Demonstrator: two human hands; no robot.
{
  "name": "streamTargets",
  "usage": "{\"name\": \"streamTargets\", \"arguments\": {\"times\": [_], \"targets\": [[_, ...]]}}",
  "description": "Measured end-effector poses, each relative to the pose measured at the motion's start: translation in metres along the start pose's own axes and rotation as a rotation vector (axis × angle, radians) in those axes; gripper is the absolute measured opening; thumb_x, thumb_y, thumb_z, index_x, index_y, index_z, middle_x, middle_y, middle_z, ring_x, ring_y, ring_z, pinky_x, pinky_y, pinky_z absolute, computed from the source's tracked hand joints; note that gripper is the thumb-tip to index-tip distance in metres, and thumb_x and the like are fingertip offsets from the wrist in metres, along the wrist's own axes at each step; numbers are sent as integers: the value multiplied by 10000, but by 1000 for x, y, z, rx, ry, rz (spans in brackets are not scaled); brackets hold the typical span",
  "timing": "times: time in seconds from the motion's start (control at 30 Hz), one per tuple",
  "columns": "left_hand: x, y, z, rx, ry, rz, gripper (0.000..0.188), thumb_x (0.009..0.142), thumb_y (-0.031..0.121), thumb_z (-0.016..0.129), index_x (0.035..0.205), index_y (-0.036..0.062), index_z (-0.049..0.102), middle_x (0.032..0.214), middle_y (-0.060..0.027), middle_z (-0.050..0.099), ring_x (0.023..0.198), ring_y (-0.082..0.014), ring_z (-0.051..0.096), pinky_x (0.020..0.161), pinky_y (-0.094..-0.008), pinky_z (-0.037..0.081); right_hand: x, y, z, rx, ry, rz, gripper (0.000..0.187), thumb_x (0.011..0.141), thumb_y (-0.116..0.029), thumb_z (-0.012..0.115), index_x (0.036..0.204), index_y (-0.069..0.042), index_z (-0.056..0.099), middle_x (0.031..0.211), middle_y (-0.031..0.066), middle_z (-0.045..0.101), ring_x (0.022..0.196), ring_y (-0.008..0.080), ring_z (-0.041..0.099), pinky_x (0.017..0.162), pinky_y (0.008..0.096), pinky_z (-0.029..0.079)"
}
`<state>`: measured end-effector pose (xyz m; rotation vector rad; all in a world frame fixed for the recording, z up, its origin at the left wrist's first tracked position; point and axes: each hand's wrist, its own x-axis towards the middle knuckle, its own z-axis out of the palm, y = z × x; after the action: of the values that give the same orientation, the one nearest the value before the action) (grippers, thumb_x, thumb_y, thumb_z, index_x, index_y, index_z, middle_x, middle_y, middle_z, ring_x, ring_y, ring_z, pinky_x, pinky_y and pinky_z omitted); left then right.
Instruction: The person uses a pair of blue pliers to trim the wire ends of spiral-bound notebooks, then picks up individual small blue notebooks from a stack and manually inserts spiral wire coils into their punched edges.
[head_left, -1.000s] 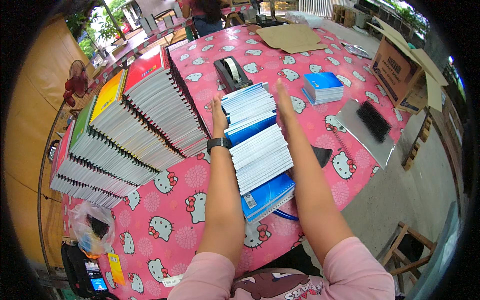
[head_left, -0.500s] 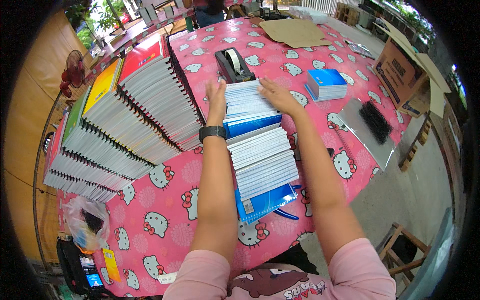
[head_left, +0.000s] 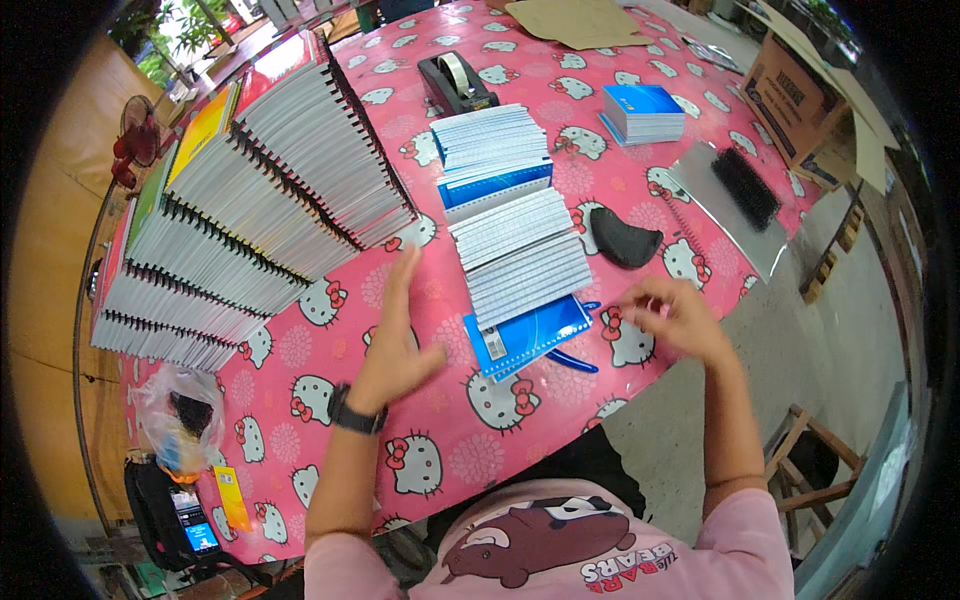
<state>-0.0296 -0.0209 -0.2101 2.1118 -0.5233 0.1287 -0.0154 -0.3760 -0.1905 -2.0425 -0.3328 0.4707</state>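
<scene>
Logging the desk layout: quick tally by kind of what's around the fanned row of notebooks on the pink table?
Fanned row of blue notebooks: 1
Small blue notebook stack: 1
Tape dispenser: 1
Black pouch: 1
Black comb bindings: 1
Hands: 2, left hand, right hand
Total: 7

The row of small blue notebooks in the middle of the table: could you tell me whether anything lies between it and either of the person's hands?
Nothing visible does. The left hand hovers open just left of the row of small blue notebooks, with only bare pink tablecloth between. The right hand hangs right of the row's near end, empty cloth between; the black pouch lies farther back.
</scene>
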Motion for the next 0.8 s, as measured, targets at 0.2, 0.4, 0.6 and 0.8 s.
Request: {"name": "streamTargets", "arguments": {"times": [0.2, 0.4, 0.6, 0.8], "targets": [[-42, -3, 42, 277, 14, -16, 1060, 596, 179, 701, 1435, -23, 86, 1467, -256, 171, 1381, -385, 145, 1126, -440, 145, 2, 26, 67, -371, 394, -366, 459, 635, -198, 732, 1033, -20, 591, 1021, 137, 583, 1044, 313, 491, 894, 421, 393], [-32, -8, 55, 287, 40, 63, 1051, 622, 212, 749, 1426, -34, 118, 1445, -246, 232, 1348, -392, 222, 1104, -433, 208, 30, 27, 81, -330, 492, -283, 392, 680, -234, 737, 967, -4, 602, 933, 155, 590, 896, 303, 546, 771, 400, 437], [-17, -14, 57, 167, 101, 13, 908, 731, 140, 726, 1437, 12, 170, 1413, -231, 327, 1292, -349, 362, 1049, -406, 318, 40, 20, 84, -120, 532, -275, 394, 694, -254, 761, 941, 5, 598, 873, 168, 595, 806, 296, 583, 705, 380, 464], [-11, -25, 61, 125, 166, 83, 890, 729, 118, 728, 1430, 21, 189, 1379, -217, 374, 1263, -349, 390, 1034, -401, 345, 12, 14, 87, -269, 413, -178, 335, 699, -156, 738, 969, -32, 584, 885, 140, 583, 880, 319, 559, 769, 393, 438]]}}
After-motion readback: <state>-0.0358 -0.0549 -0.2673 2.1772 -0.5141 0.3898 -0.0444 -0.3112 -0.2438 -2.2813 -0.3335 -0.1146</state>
